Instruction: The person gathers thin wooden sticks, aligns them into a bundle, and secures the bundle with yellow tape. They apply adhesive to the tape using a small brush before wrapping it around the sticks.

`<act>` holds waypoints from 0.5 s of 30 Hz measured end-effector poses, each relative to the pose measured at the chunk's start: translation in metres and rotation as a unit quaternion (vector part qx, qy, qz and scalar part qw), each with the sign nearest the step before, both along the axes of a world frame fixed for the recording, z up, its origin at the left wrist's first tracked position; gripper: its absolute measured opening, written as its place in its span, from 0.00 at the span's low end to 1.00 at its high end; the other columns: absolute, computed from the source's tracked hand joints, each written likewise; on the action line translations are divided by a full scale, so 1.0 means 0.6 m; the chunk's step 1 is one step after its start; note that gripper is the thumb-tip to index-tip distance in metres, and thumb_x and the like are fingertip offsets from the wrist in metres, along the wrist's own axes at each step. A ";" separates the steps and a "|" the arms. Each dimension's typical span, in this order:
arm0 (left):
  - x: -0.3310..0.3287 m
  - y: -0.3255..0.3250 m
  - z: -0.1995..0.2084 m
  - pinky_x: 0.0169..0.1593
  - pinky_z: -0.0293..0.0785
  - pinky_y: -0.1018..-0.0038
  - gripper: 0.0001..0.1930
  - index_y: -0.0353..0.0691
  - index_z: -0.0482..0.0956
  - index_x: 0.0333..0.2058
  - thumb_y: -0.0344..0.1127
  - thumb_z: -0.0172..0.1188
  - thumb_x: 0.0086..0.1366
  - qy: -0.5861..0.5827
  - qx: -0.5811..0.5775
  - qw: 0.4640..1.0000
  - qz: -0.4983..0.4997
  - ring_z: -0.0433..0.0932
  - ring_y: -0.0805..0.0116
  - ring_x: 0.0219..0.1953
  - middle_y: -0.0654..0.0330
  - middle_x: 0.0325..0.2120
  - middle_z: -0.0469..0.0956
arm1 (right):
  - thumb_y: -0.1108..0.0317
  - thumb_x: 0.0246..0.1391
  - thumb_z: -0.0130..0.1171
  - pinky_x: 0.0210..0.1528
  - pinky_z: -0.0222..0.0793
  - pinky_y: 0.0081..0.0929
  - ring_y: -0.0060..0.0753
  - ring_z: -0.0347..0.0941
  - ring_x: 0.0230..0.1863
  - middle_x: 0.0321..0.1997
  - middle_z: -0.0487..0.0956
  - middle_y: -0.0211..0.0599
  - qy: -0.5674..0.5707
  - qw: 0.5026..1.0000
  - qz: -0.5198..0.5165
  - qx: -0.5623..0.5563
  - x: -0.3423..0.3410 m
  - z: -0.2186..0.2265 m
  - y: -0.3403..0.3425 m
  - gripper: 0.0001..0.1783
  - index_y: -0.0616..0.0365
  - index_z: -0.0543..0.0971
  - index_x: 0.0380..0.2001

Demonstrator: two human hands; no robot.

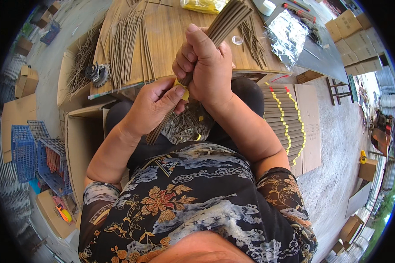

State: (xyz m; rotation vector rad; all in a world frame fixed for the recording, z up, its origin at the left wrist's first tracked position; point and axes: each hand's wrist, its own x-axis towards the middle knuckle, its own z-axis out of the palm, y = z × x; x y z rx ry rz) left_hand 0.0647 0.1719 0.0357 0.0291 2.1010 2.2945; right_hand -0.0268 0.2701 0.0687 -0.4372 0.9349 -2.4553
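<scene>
A bundle of brown incense sticks [228, 21] slants across my lap, its upper end over the table and its lower end near my left forearm. My right hand [205, 68] is wrapped round the middle of it, thumb pointing up. Just below, my left hand [151, 105] pinches a yellow strip [185, 94] against the bundle; the fingers hide how far round it goes. Loose incense sticks [126, 52] lie on the wooden table [166, 48] beyond my hands, with a smaller group [252, 44] to the right.
Banded bundles [274, 118] lie in a row on cardboard to my right. Open cardboard boxes [84, 144] stand at my left, one holding stick scraps [81, 61]. Crumpled foil [287, 33] and tools sit on the grey tabletop. Blue crates [52, 166] are farther left.
</scene>
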 end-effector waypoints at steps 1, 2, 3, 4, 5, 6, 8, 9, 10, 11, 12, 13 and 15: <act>-0.004 0.003 -0.003 0.28 0.64 0.85 0.13 0.34 0.69 0.33 0.40 0.48 0.63 -0.003 0.011 1.000 0.012 0.65 0.81 0.23 0.65 0.22 0.69 | 0.64 0.51 0.51 0.15 0.57 0.21 0.20 0.55 0.13 0.13 0.57 0.24 0.000 1.000 0.015 -0.005 -0.010 -0.004 0.002 0.13 0.53 0.62 0.18; -0.009 0.005 -0.006 0.28 0.64 0.85 0.12 0.34 0.69 0.33 0.40 0.48 0.63 -0.006 0.021 0.999 0.024 0.65 0.81 0.23 0.65 0.22 0.69 | 0.63 0.52 0.51 0.18 0.59 0.21 0.21 0.58 0.15 0.14 0.60 0.26 0.040 0.999 0.017 0.017 -0.020 -0.004 0.002 0.12 0.54 0.64 0.20; -0.012 0.007 -0.009 0.28 0.64 0.85 0.12 0.34 0.69 0.33 0.40 0.49 0.63 -0.010 0.033 0.999 0.039 0.65 0.81 0.23 0.65 0.22 0.69 | 0.62 0.52 0.51 0.21 0.62 0.22 0.22 0.61 0.16 0.15 0.63 0.27 0.080 0.996 0.021 0.041 -0.030 -0.004 0.001 0.11 0.55 0.66 0.21; -0.017 0.009 -0.010 0.28 0.63 0.85 0.12 0.34 0.69 0.34 0.40 0.48 0.63 0.007 0.044 0.997 0.058 0.65 0.81 0.23 0.65 0.22 0.69 | 0.61 0.52 0.51 0.23 0.65 0.23 0.23 0.64 0.18 0.16 0.66 0.28 0.120 0.990 0.026 0.064 -0.039 -0.005 0.000 0.12 0.56 0.68 0.23; -0.023 0.011 -0.012 0.28 0.63 0.85 0.12 0.35 0.69 0.34 0.39 0.48 0.63 0.024 0.054 0.995 0.077 0.65 0.81 0.23 0.65 0.22 0.69 | 0.57 0.53 0.50 0.30 0.67 0.24 0.26 0.68 0.24 0.23 0.71 0.35 0.163 0.984 0.008 0.071 -0.049 -0.005 0.003 0.14 0.59 0.70 0.30; -0.027 0.010 -0.015 0.27 0.63 0.85 0.12 0.35 0.69 0.34 0.39 0.48 0.63 0.040 0.066 0.992 0.098 0.65 0.81 0.23 0.65 0.22 0.69 | 0.54 0.53 0.49 0.38 0.68 0.24 0.29 0.73 0.30 0.30 0.76 0.41 0.207 0.975 -0.009 0.079 -0.062 -0.006 0.009 0.20 0.62 0.72 0.36; -0.043 -0.012 -0.023 0.25 0.63 0.84 0.11 0.36 0.69 0.33 0.39 0.49 0.63 0.100 0.075 0.984 0.126 0.66 0.81 0.22 0.64 0.22 0.70 | 0.51 0.52 0.51 0.37 0.67 0.24 0.27 0.72 0.31 0.30 0.76 0.37 0.296 0.931 -0.103 0.185 -0.119 -0.032 0.046 0.22 0.64 0.73 0.35; -0.054 -0.020 -0.024 0.25 0.63 0.84 0.11 0.37 0.69 0.32 0.39 0.49 0.63 0.107 0.107 0.980 0.128 0.66 0.80 0.22 0.63 0.22 0.70 | 0.50 0.50 0.53 0.35 0.67 0.25 0.26 0.72 0.30 0.28 0.76 0.36 0.323 0.876 -0.149 0.325 -0.161 -0.066 0.073 0.23 0.64 0.74 0.33; -0.062 -0.027 -0.025 0.25 0.63 0.84 0.11 0.37 0.69 0.32 0.40 0.50 0.63 0.112 0.138 0.975 0.131 0.66 0.80 0.22 0.63 0.22 0.70 | 0.49 0.49 0.54 0.33 0.66 0.26 0.25 0.71 0.29 0.26 0.77 0.36 0.340 0.800 -0.190 0.457 -0.194 -0.105 0.099 0.24 0.64 0.75 0.30; -0.070 -0.032 -0.031 0.25 0.63 0.83 0.10 0.38 0.70 0.31 0.40 0.50 0.62 0.111 0.159 0.973 0.128 0.67 0.78 0.22 0.62 0.23 0.71 | 0.48 0.47 0.56 0.31 0.65 0.27 0.26 0.71 0.27 0.23 0.76 0.36 0.344 0.724 -0.182 0.569 -0.209 -0.132 0.120 0.24 0.63 0.76 0.27; -0.077 -0.034 -0.036 0.25 0.63 0.83 0.10 0.38 0.71 0.31 0.40 0.50 0.62 0.107 0.176 0.970 0.125 0.67 0.78 0.22 0.61 0.23 0.72 | 0.48 0.45 0.57 0.29 0.64 0.29 0.26 0.71 0.26 0.20 0.75 0.37 0.343 0.637 -0.170 0.669 -0.219 -0.154 0.131 0.24 0.63 0.77 0.23; -0.083 -0.036 -0.038 0.25 0.63 0.82 0.11 0.38 0.71 0.31 0.40 0.50 0.62 0.104 0.193 0.968 0.123 0.67 0.77 0.22 0.61 0.24 0.72 | 0.48 0.44 0.58 0.28 0.64 0.29 0.28 0.71 0.24 0.18 0.74 0.39 0.333 0.597 -0.145 0.715 -0.217 -0.166 0.132 0.23 0.62 0.77 0.22; -0.099 -0.047 -0.048 0.26 0.64 0.80 0.11 0.37 0.73 0.32 0.41 0.51 0.62 0.113 0.219 0.964 0.102 0.67 0.75 0.22 0.57 0.26 0.74 | 0.49 0.42 0.60 0.27 0.64 0.30 0.33 0.72 0.22 0.16 0.74 0.39 0.350 0.566 -0.136 0.734 -0.208 -0.192 0.131 0.22 0.61 0.77 0.18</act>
